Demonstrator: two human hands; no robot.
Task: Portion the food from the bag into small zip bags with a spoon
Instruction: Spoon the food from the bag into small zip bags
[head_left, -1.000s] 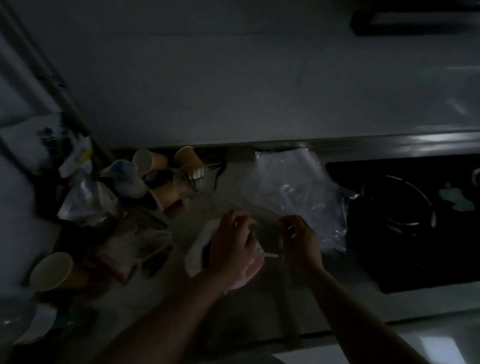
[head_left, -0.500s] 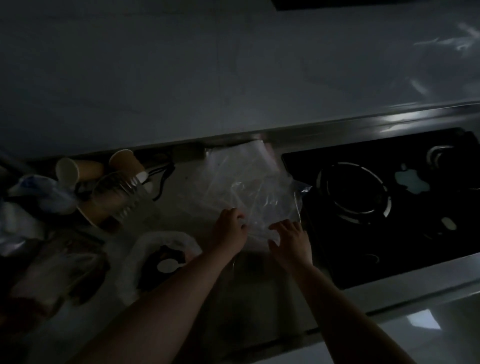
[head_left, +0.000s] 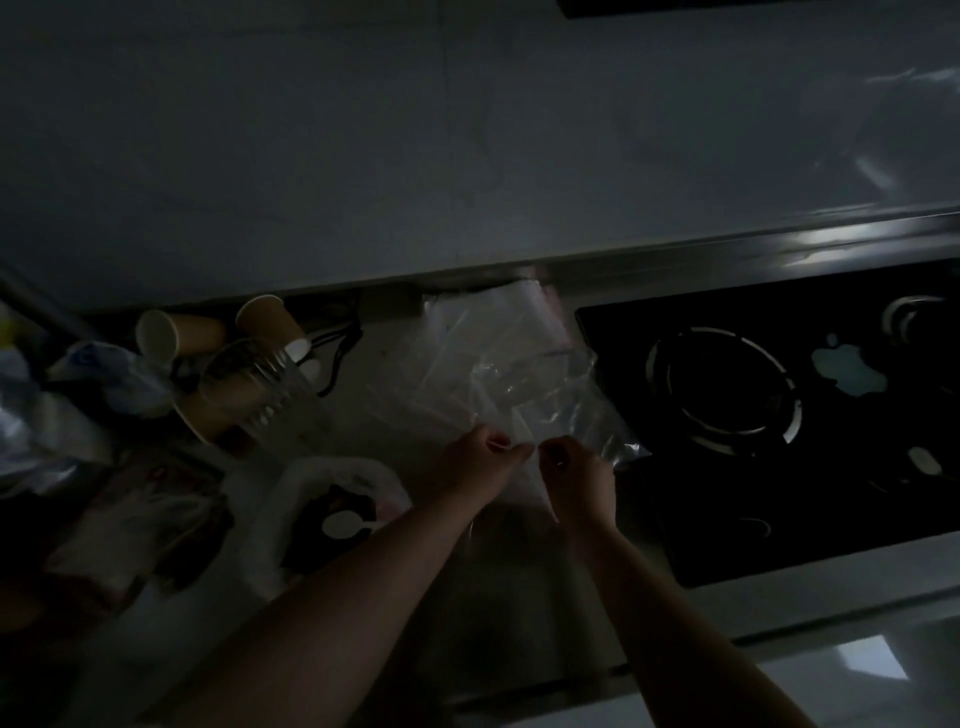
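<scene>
The scene is very dark. A heap of clear small zip bags lies on the counter beside the stove. My left hand and my right hand are side by side at the heap's near edge, and each pinches clear plastic of a zip bag there. To the left stands the white food bag, open, with dark food inside. A white spoon lies in it. Neither hand touches the food bag or the spoon.
A black gas stove fills the right side. Paper cups and a clear plastic cup lie tipped at the back left, with other bags and packets further left. The wall rises behind the counter.
Both hands left the food bag and spoon and moved right to the heap of zip bags. They now meet closer together, pinching plastic. The view shifted right.
</scene>
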